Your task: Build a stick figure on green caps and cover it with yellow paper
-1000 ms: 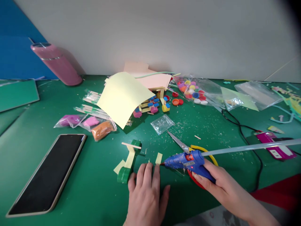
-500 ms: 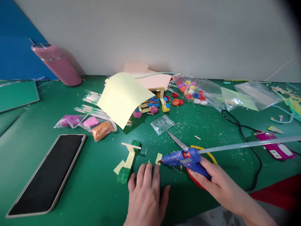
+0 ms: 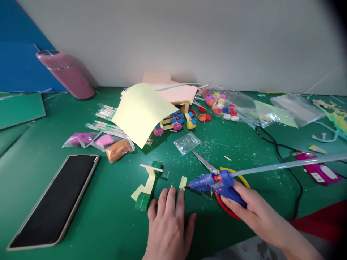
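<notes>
My right hand (image 3: 252,206) grips a blue glue gun (image 3: 214,182) with a long clear glue stick (image 3: 287,165) sticking out of its back. The nozzle points left, close to a small pale yellow paper strip (image 3: 183,182) on the table. My left hand (image 3: 169,224) lies palm down, fingers stretched out, with a fingertip at the strip's near end. Left of that hand stands a small piece made of green bottle caps (image 3: 143,201), a folded yellow paper band (image 3: 150,180) and a thin wooden stick (image 3: 151,167). Scissors (image 3: 204,161) lie partly hidden behind the glue gun.
A phone (image 3: 54,202) lies at the left. Behind are bagged clay (image 3: 118,150), a yellow paper sheet (image 3: 145,112), bagged coloured caps (image 3: 222,104) and a small clear bag (image 3: 187,143). A black cable (image 3: 284,162) and a purple power strip (image 3: 316,168) are at the right.
My right hand has drawn the glue gun slightly to the right, its nozzle shifting a little away from the paper strip. My left hand has stayed in place.
</notes>
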Tool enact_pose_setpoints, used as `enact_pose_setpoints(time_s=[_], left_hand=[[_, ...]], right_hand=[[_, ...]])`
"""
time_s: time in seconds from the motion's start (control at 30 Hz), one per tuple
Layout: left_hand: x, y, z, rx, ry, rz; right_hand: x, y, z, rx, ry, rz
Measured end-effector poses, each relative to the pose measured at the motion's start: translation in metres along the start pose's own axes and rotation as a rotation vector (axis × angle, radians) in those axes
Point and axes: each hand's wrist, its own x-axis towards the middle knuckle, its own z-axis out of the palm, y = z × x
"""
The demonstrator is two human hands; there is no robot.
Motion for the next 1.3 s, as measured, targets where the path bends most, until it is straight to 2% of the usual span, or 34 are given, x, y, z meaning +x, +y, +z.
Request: enact_pose_setpoints(time_s=[0.3, 0.43, 0.63, 0.7, 0.8, 0.93, 1.07, 1.17, 1.2, 1.23, 1.3], left_hand=[[0.001, 0.001, 0.001, 0.008, 0.005, -0.002], [0.001, 0.0, 0.001, 0.012, 0.0, -0.001], [0.001, 0.0, 0.002, 0.014, 0.016, 0.006], [0.001, 0.0, 0.002, 0.013, 0.014, 0.005], [0.0, 0.0, 0.003, 0.011, 0.017, 0.005], [-0.002, 0.0, 0.003, 0.006, 0.021, -0.004], [-0.002, 0.001, 0.001, -0.006, 0.014, -0.012], [0.0, 0.001, 0.0, -0.01, 0.013, -0.011], [0.0, 0.002, 0.0, -0.011, 0.02, -0.012], [0.0, 0.002, 0.0, -0.013, 0.031, -0.016], [0.0, 0.003, 0.0, -0.015, 0.057, -0.026]], right_hand=[[0.008, -0.001, 0.0, -0.026, 0.042, 0.012], [0.008, -0.002, -0.001, -0.011, 0.157, 0.001], [0.017, 0.006, -0.009, 0.177, 0.395, 0.024], [0.026, 0.016, -0.018, 0.091, 0.504, 0.008], [0.042, 0.035, -0.034, -0.17, 0.637, -0.052], [0.06, 0.056, -0.047, -0.328, 0.672, 0.007], [0.061, 0.058, -0.042, -0.359, 0.753, 0.019], [0.052, 0.042, -0.025, -0.38, 0.897, -0.081], [0.05, 0.033, -0.017, -0.362, 0.905, -0.158], [0.048, 0.024, -0.008, -0.317, 0.828, -0.219], [0.046, 0.007, 0.009, -0.241, 0.557, -0.288]])
